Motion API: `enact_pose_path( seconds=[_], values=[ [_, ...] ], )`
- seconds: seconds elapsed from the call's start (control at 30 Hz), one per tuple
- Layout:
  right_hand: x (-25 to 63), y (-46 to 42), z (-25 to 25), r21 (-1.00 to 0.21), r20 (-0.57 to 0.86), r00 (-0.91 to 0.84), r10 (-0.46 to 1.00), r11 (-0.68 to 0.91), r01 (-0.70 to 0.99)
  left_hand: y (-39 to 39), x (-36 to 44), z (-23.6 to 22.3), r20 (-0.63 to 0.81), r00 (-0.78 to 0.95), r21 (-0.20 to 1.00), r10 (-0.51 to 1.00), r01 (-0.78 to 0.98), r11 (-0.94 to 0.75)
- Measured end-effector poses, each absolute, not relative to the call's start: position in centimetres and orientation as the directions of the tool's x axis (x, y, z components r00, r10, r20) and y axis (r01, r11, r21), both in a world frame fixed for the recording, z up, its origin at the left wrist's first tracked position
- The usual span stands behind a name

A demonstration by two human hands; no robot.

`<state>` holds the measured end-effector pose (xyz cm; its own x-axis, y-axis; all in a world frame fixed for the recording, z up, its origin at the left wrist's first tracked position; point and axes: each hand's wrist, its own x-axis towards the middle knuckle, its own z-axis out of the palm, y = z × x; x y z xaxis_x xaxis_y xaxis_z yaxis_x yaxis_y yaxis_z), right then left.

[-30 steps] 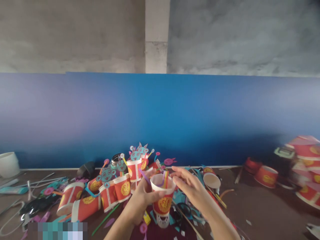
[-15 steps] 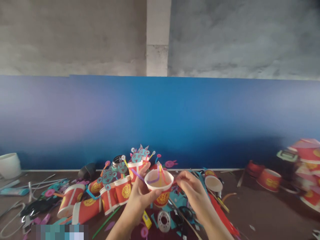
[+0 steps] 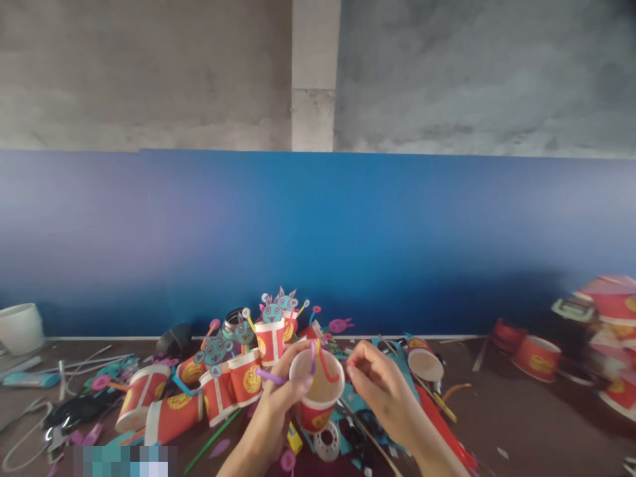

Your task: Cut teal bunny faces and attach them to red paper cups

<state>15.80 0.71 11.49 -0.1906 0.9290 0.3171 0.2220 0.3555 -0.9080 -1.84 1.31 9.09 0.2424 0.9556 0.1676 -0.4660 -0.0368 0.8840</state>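
My left hand [image 3: 275, 397] is closed around a red paper cup [image 3: 318, 417] with a white rim and a yellow emblem, its mouth tilted toward me. Inside the cup runs a bent red strip [image 3: 328, 368], like a pipe cleaner, joined near the top to yellow and purple ones. A purple strip [image 3: 268, 375] sticks out on the left, by my left fingers. Just right of the rim, my right hand [image 3: 380, 377] is closed in a pinch, with a small red tip [image 3: 352, 364] showing at its fingertips. How that tip connects with the strip inside is hidden.
Left of my hands lie several similar cups [image 3: 243, 377], some bearing blue paper faces [image 3: 216, 351]. A tape roll [image 3: 326, 442] and thin sticks [image 3: 370, 437] lie below. Another cup [image 3: 424, 363] rests on its side to the right; stacked cups [image 3: 613, 331] stand at far right.
The cup has tipped toward me and sits slightly lower, so more of its inside shows. My right hand stays pinched beside the rim.
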Motion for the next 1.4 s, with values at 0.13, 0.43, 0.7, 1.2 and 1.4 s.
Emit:
enact_pose_path(
  seconds=[0.13, 0.43, 0.7, 1.2, 1.4],
  values=[
    [15.6, 0.5, 11.6, -0.891, 0.342, -0.216, 0.915, 0.388, 0.236, 1.7, -2.1, 9.5, 0.111, 0.260, 0.869, 0.959, -0.493, 0.033],
    [15.2, 1.3, 10.8, -0.954, 0.270, -0.042, 0.962, 0.273, 0.124, 1.8, -1.4, 9.7, 0.041, 0.197, 0.875, 0.980, -0.480, 0.060],
    [14.6, 1.6, 10.1, -0.991, 0.126, -0.025, 0.992, 0.124, -0.056, 2.0, -1.9, 9.6, 0.086, 0.206, 0.917, 0.975, -0.399, 0.004],
    [14.6, 1.2, 9.6, -0.845, 0.316, -0.269, 0.910, 0.399, 0.357, 3.2, -2.4, 8.4, 0.118, 0.285, 0.990, 0.951, -0.106, -0.091],
    [14.2, 1.1, 9.7, -0.889, 0.244, -0.276, 0.929, 0.329, 0.319, 3.1, -1.6, 7.9, 0.100, 0.297, 0.985, 0.950, -0.165, -0.053]
  ],
)
